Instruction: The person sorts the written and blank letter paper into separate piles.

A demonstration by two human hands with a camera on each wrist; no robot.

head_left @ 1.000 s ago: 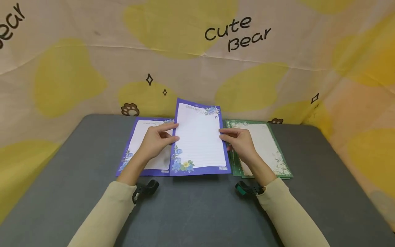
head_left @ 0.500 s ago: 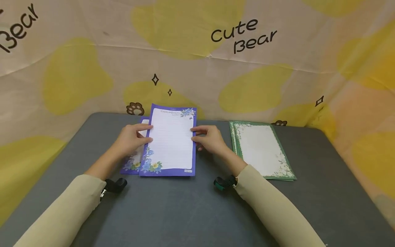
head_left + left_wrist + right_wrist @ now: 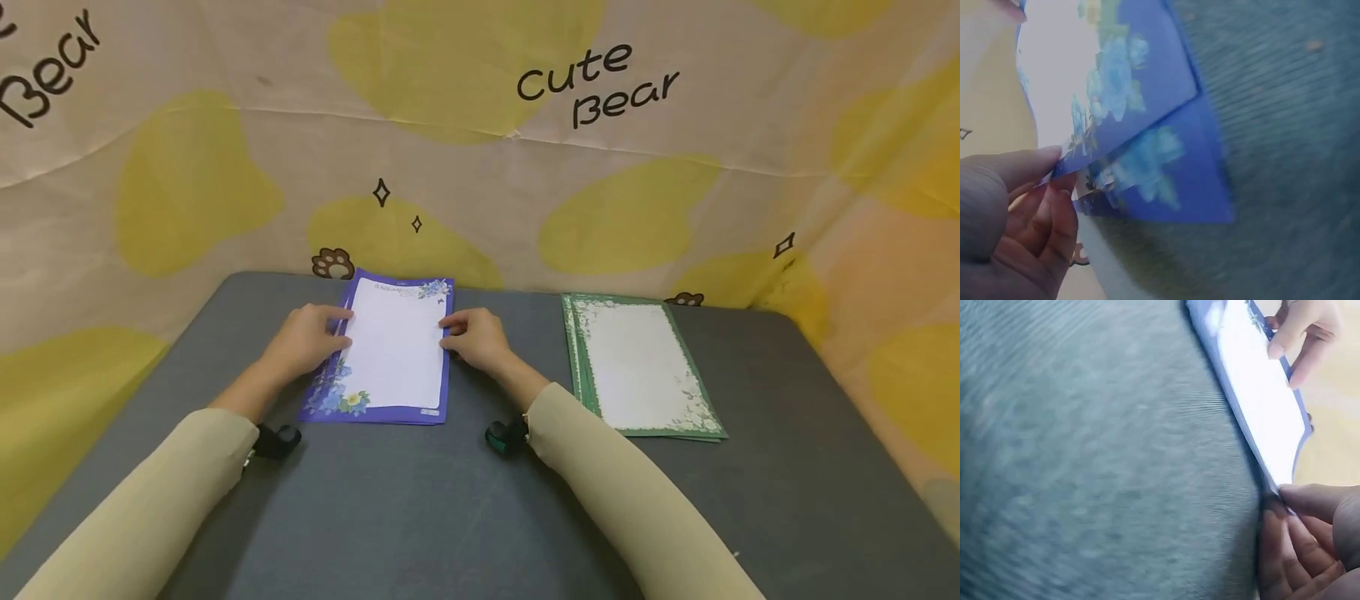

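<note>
A sheet of purple-bordered letter paper, lined and printed with blue flowers, is held at its two long sides. My left hand pinches its left edge between thumb and fingers; in the left wrist view the thumb lies on top of the sheet. My right hand pinches the opposite edge, and its thumb shows on the paper's face in the right wrist view. Beneath, slightly offset to the left, lies another purple sheet, mostly covered by the upper one.
A stack of green-bordered letter paper with white flowers lies to the right on the grey table. Behind the table hangs a yellow-patterned cloth. Each wrist wears a black strap device.
Both hands have carried the purple sheet leftward from beside the green stack and lowered it over the other purple sheet, covering most of it. The green stack stays in place.
</note>
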